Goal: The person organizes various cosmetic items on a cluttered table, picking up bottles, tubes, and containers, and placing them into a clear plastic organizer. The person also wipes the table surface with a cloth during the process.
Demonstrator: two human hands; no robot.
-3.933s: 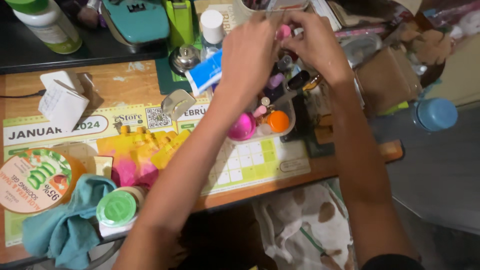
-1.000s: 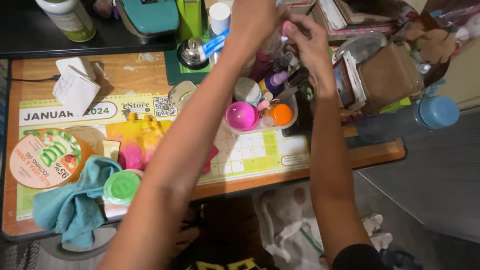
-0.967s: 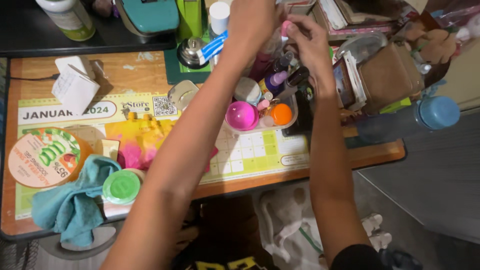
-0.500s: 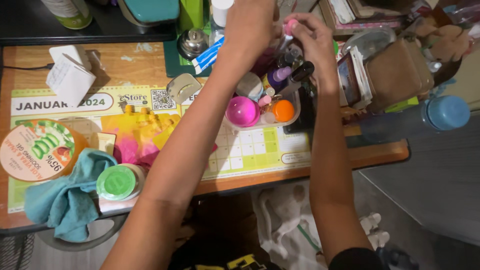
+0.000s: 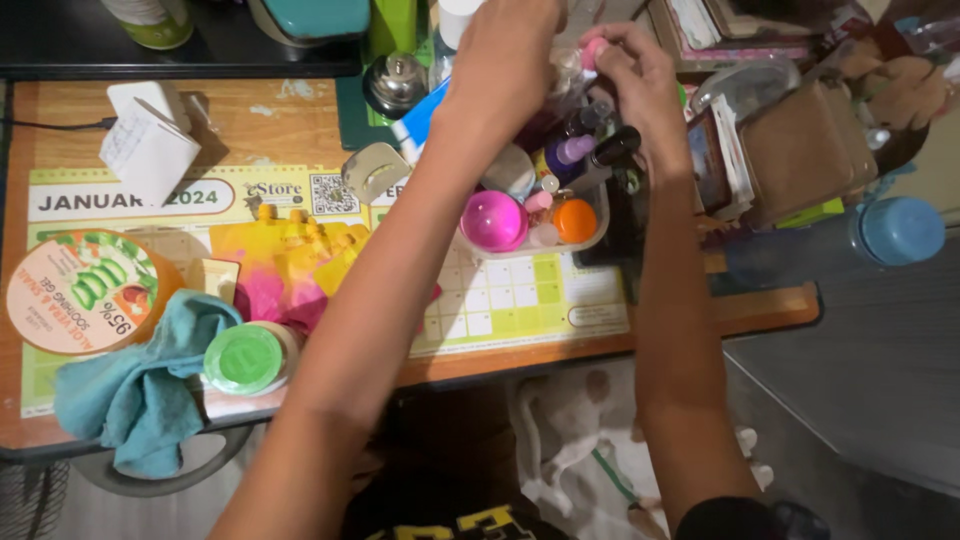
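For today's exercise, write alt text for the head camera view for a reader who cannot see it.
Left hand and right hand meet over a clear tray of small bottles, the right hand pinching a pink cap. A desk calendar and teal cloth lie nearer.

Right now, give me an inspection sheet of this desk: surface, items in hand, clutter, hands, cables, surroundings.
Surface: wooden desk under a calendar mat.
Items in hand: small pink-capped item, pinched above a clear tray of small bottles.
Clutter: teal cloth, green-lidded jar, round orange tub, white box, pink ball, orange cap, desk bell.
Hands: left hand and right hand meet at the pink-capped item.
Cables: black cable at the desk's left edge.
Surroundings: blue-lidded bottle, brown pouch.
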